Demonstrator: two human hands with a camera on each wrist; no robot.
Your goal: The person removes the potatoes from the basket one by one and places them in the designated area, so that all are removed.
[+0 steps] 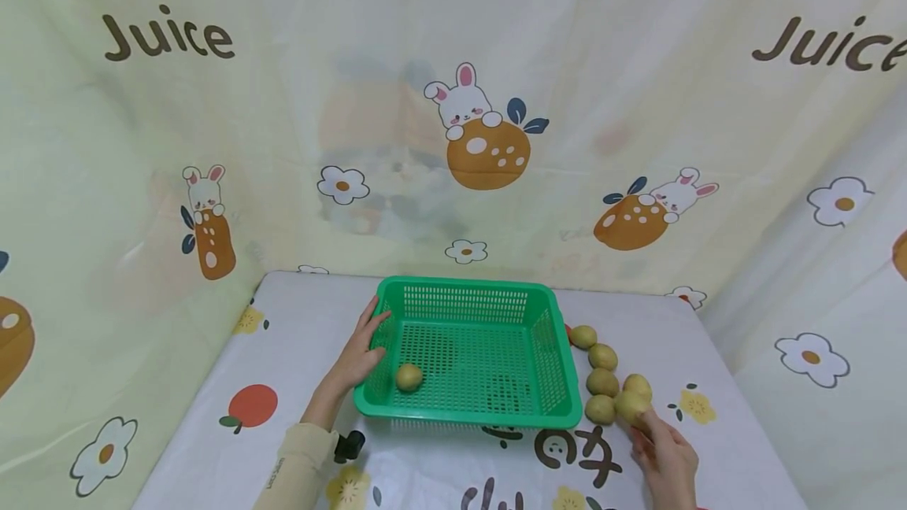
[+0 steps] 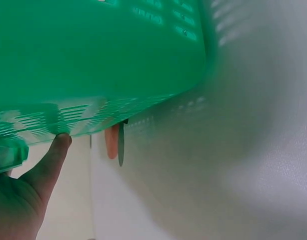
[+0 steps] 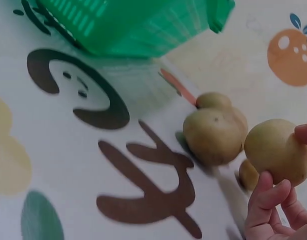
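Observation:
My left hand (image 1: 357, 356) rests on the left rim of a green plastic basket (image 1: 468, 419), fingers spread and fairly straight. In the left wrist view the thumb (image 2: 52, 162) lies against the basket's slotted side. One potato (image 1: 409, 378) sits inside at the near left corner. To the right of the basket, my right hand (image 1: 666, 455) pinches a potato (image 3: 276, 150) between thumb and fingers. Other potatoes stand close by: one (image 1: 601, 409) just left of the held potato, one (image 1: 638, 386) behind it, and several more in a row along the basket's right side.
A white printed cloth (image 1: 418, 471) covers the table. Patterned curtains (image 1: 453, 219) rise at the back and both sides. A small black object (image 1: 349, 447) shows beside the left sleeve (image 1: 301, 463), in front of the basket's near left corner.

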